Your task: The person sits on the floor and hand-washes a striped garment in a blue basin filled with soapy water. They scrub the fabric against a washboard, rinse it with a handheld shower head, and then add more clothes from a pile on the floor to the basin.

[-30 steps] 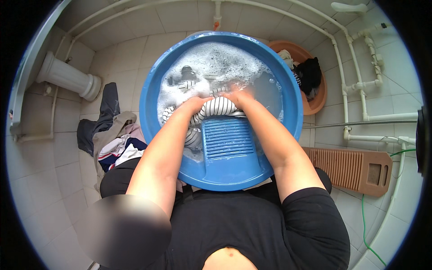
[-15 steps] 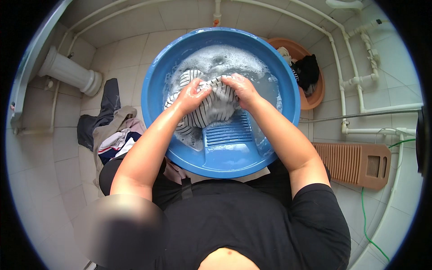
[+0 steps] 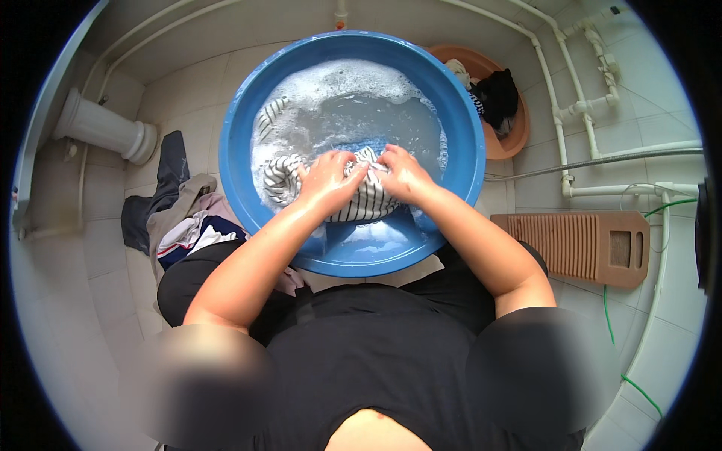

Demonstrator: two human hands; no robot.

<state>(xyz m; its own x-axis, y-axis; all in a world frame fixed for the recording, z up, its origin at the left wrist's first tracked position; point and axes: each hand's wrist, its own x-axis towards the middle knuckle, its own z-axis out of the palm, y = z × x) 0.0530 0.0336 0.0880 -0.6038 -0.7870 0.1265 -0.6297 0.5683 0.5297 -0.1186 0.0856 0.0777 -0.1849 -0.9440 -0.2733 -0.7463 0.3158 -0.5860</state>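
A wet white garment with dark stripes (image 3: 364,208) lies bunched over the built-in washboard slope of a large round blue tub (image 3: 230,169). My left hand (image 3: 329,183) is closed on the cloth, its thumb pressed toward the middle. Close beside it, my right hand (image 3: 404,175) grips the same garment, fingers bent into a fold. More striped cloth reaches left into the water, with a piece surfacing through suds (image 3: 331,79) at the tub's far left. The garment covers most of the washboard's ridges; what lies under the cloudy water is hidden.
Left of the tub, a pile of clothes (image 3: 192,218) lies on the tiled floor near a white pedestal (image 3: 105,128). An orange basin (image 3: 519,143) with laundry stands behind right. A brown washboard (image 3: 575,244), white pipes (image 3: 560,135) and a green hose (image 3: 608,319) are at the right.
Both hands have drawn the striped garment toward me, down over the washboard ridges. More open water shows behind it. The whole view has shifted slightly.
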